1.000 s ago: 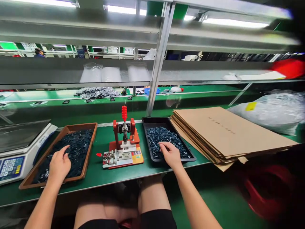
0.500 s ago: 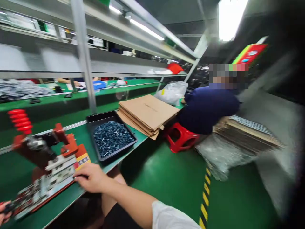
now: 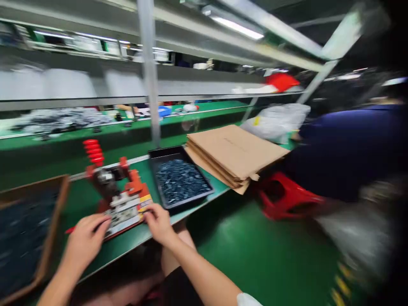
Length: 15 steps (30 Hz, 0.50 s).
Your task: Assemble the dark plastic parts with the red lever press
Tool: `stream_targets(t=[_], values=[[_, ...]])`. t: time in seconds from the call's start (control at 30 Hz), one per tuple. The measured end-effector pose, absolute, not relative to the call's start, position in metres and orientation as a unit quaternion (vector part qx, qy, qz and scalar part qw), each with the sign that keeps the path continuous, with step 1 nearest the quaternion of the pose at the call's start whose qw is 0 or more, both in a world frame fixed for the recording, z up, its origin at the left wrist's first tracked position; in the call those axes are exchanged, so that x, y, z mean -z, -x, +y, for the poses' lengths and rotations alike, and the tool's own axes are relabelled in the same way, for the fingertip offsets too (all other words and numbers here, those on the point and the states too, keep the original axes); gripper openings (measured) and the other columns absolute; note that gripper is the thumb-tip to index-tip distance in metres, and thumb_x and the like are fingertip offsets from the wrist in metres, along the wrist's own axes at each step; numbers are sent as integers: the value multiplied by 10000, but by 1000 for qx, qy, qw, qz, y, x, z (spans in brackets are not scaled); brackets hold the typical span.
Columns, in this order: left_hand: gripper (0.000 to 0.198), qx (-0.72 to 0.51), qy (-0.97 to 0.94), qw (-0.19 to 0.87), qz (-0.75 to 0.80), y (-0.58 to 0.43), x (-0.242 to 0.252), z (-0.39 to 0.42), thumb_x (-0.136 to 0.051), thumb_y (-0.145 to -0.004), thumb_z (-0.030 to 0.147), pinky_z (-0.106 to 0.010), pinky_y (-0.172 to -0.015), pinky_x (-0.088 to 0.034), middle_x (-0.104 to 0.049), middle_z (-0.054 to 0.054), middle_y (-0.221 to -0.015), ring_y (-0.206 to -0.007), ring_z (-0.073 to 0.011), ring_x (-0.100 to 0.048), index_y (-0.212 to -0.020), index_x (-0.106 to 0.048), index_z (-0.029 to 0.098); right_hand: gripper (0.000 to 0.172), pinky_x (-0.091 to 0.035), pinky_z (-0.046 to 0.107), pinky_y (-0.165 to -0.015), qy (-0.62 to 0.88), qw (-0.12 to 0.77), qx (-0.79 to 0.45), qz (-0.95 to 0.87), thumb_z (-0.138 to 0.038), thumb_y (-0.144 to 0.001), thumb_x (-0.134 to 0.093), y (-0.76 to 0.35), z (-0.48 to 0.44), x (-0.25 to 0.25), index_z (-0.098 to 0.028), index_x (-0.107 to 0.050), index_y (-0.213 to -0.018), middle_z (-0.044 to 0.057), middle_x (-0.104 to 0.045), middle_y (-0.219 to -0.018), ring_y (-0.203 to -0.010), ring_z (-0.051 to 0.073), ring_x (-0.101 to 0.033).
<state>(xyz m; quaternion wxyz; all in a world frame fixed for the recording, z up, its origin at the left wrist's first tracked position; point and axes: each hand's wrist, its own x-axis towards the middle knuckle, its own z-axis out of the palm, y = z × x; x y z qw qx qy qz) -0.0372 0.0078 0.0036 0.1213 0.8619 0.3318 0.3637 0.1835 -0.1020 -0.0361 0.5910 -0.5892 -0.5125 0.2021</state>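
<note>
The picture is smeared by motion. My left hand (image 3: 85, 239) rests at the left front edge of a red press fixture (image 3: 119, 196) with a ribbed red handle (image 3: 93, 152). My right hand (image 3: 158, 221) touches the fixture's right front corner, fingers curled against its base. Whether either hand holds a small part is hidden by blur. A black tray (image 3: 180, 180) of small dark parts sits to the right of the fixture. A brown tray (image 3: 25, 238) of dark parts lies to the left.
A stack of flat cardboard sheets (image 3: 234, 153) lies right of the black tray. A person in dark blue (image 3: 347, 148) sits on a red stool (image 3: 288, 199) at the right. A metal post (image 3: 149, 72) stands behind the tray. Plastic bags (image 3: 277, 119) lie further back.
The camera swung back to the left after turning right. My left hand moved from the frame's edge to the fixture's front left. My right hand stays at the fixture's right corner.
</note>
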Motion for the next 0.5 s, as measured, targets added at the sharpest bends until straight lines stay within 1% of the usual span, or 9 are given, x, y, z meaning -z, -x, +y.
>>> stream_targets(t=[0.03, 0.1, 0.17, 0.23, 0.33, 0.43, 0.5], values=[[312, -345, -867, 111, 341, 35, -10, 4, -526, -959, 444, -432, -816, -554, -728, -64, -897, -876, -268, -661, -865, -746, 243, 351, -591, 370, -785, 572, 617, -219, -494, -461, -1029, -483, -182, -101, 44, -172, -635, -1159, 76, -679, -1029, -885, 224, -669], [248, -307, -873, 103, 365, 26, -17, 2, -539, -940, 319, -435, -860, -532, -728, -77, -936, -933, -266, -645, -883, -758, 218, 340, -599, 344, -747, 557, 666, -245, -431, -472, -953, -570, -181, -95, 58, -185, -643, -1121, 78, -697, -968, -808, 215, -682], [191, -280, -873, 98, 388, 14, -17, 8, -570, -916, 208, -428, -933, -501, -715, -82, -1033, -1027, -261, -618, -880, -757, 198, 313, -597, 342, -735, 556, 657, -265, -435, -470, -928, -598, -182, -89, 68, -191, -656, -1056, 78, -699, -921, -781, 217, -682], [164, -265, -865, 104, 414, 4, -13, 13, -593, -904, 150, -417, -984, -479, -701, -84, -1099, -1090, -258, -598, -911, -755, 181, 311, -599, 355, -744, 551, 647, -275, -450, -477, -917, -611, -184, -88, 72, -194, -658, -1038, 80, -700, -905, -767, 221, -683], [172, -238, -860, 121, 436, -6, -10, 12, -604, -889, 100, -398, -992, -476, -699, -81, -1103, -1091, -255, -602, -965, -742, 170, 312, -599, 364, -745, 551, 638, -276, -462, -481, -928, -607, -185, -93, 70, -195, -652, -1043, 83, -702, -895, -759, 225, -686], [147, -208, -866, 120, 439, -11, -10, 6, -594, -900, 109, -391, -945, -486, -707, -69, -1000, -1005, -254, -627, -908, -725, 174, 314, -599, 356, -710, 556, 634, -275, -462, -492, -934, -605, -184, -97, 68, -198, -645, -1038, 79, -700, -874, -748, 229, -691], [144, -193, -871, 109, 439, -13, -11, 3, -587, -911, 128, -394, -933, -483, -704, -70, -972, -985, -261, -628, -860, -712, 176, 309, -601, 358, -710, 556, 634, -276, -461, -494, -933, -608, -184, -97, 67, -201, -641, -1026, 76, -699, -867, -749, 231, -694]])
